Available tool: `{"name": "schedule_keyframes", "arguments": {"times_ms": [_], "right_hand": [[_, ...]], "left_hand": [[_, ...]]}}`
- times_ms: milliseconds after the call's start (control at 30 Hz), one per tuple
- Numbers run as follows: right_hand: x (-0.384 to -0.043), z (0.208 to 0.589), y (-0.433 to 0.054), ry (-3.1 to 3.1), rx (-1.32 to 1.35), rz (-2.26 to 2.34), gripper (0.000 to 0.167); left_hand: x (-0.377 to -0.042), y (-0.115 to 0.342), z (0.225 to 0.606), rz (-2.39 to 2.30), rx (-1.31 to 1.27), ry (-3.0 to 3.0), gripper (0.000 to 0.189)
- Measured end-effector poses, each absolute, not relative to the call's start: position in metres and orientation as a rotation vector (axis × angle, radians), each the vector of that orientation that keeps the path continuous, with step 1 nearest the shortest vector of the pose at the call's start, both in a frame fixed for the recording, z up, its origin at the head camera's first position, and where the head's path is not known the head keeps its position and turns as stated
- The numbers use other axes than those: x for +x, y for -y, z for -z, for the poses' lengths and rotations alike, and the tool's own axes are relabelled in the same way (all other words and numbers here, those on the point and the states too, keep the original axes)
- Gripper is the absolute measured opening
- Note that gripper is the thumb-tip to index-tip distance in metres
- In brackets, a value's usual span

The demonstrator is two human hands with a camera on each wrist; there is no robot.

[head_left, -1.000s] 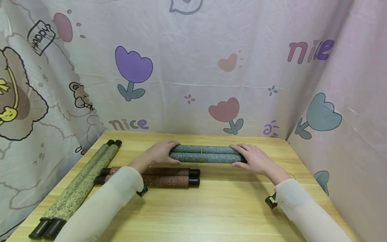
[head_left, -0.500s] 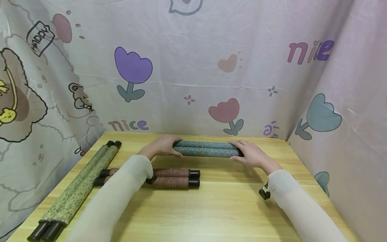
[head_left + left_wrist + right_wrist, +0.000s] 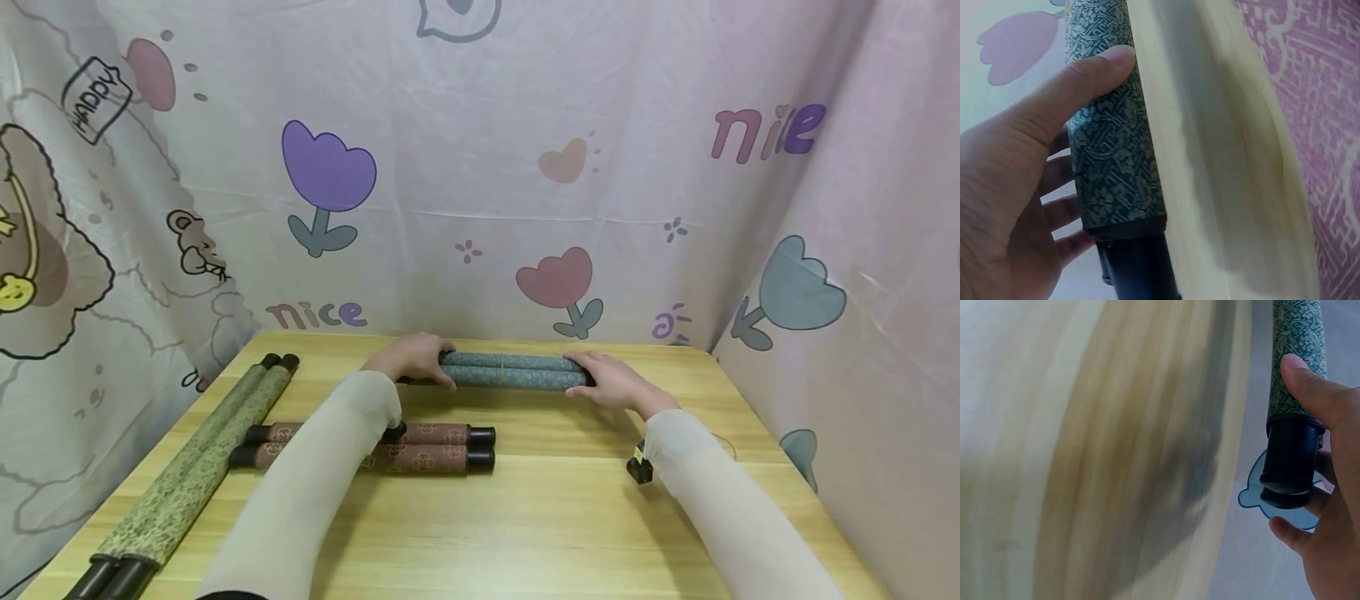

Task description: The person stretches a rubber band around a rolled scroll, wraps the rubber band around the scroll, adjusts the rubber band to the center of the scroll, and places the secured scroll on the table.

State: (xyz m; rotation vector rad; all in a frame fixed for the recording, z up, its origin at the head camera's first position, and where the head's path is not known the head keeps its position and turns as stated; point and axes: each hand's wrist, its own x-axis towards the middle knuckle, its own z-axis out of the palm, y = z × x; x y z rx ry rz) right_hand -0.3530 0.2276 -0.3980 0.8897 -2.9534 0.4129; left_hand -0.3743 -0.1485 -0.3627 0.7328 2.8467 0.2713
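A blue-green patterned hanging scroll (image 3: 513,380), rolled into two parallel rods, is held level near the back of the table. A thin band circles its middle. My left hand (image 3: 412,358) grips its left end, thumb on the near side and fingers behind. On the right end my right hand (image 3: 618,385) has the same kind of grip. The left wrist view shows the thumb across the patterned cloth (image 3: 1113,144), above a black end knob (image 3: 1141,265). In the right wrist view, the thumb presses the cloth just above another black knob (image 3: 1291,453).
A reddish-brown rolled scroll (image 3: 431,458) lies nearer on the table (image 3: 570,517), partly hidden by my left sleeve. A longer yellow-green scroll (image 3: 198,458) lies slanted along the left edge. A printed curtain (image 3: 450,167) hangs behind and at both sides.
Both hands have carried the blue-green scroll farther back, toward the table's far edge. The brown and yellow-green scrolls have stayed in place.
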Motion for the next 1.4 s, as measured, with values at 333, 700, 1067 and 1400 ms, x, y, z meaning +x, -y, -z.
{"name": "schedule_keyframes", "arguments": {"times_ms": [333, 700, 1067, 1400], "right_hand": [[-0.366, 0.400, -0.220, 3.060, 0.997, -0.430, 0.070], [-0.370, 0.403, -0.212, 3.147, 0.958, -0.445, 0.071], [-0.369, 0.413, -0.212, 3.130, 0.916, -0.480, 0.075], [-0.364, 0.410, -0.213, 3.172, 0.814, -0.432, 0.082]], "left_hand": [[-0.384, 0.145, 0.370, -0.247, 0.613, -2.747, 0.081], [-0.386, 0.143, 0.375, -0.250, 0.550, -2.723, 0.080], [-0.382, 0.143, 0.379, -0.294, 0.550, -2.717, 0.081], [-0.378, 0.144, 0.384, -0.288, 0.588, -2.727, 0.081]]}}
